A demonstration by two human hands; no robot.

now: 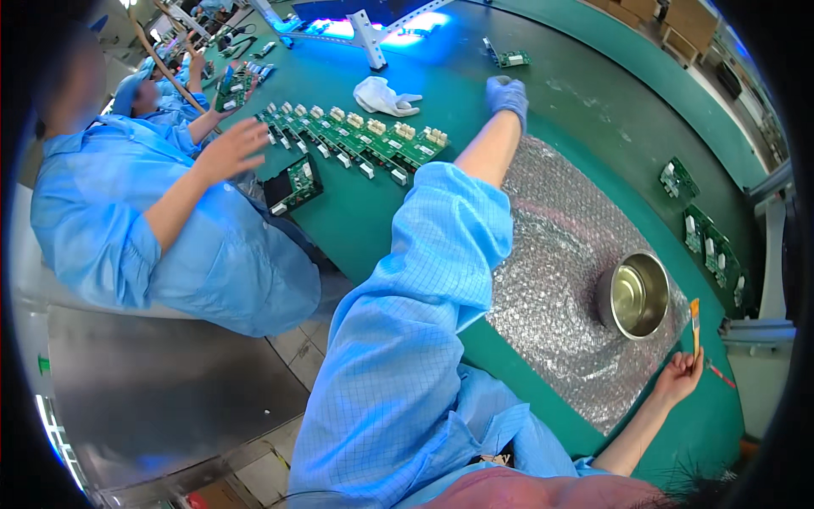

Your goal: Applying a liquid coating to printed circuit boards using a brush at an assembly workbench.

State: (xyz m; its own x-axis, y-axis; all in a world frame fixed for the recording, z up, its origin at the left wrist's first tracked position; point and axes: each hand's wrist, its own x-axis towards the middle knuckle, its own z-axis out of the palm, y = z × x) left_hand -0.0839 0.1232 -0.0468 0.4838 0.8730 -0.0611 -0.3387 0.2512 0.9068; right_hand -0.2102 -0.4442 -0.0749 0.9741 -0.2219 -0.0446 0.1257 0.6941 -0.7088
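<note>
Right hand [678, 379] pinches a small brush [695, 326] beside the steel bowl [638, 295]; gloved left hand [507, 93], loosely curled, reaches beyond it toward untouched circuit boards [356, 136].

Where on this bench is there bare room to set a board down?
Free: the bubble wrap between the left sleeve and the metal bowl, and the green belt beyond the left hand. Crowded: the row of circuit boards by the white glove.

An orange-handled brush [695, 327] is standing nearly upright at the lower right of the frame, pinched at its lower end by bare fingers, just right of the steel bowl.
</note>
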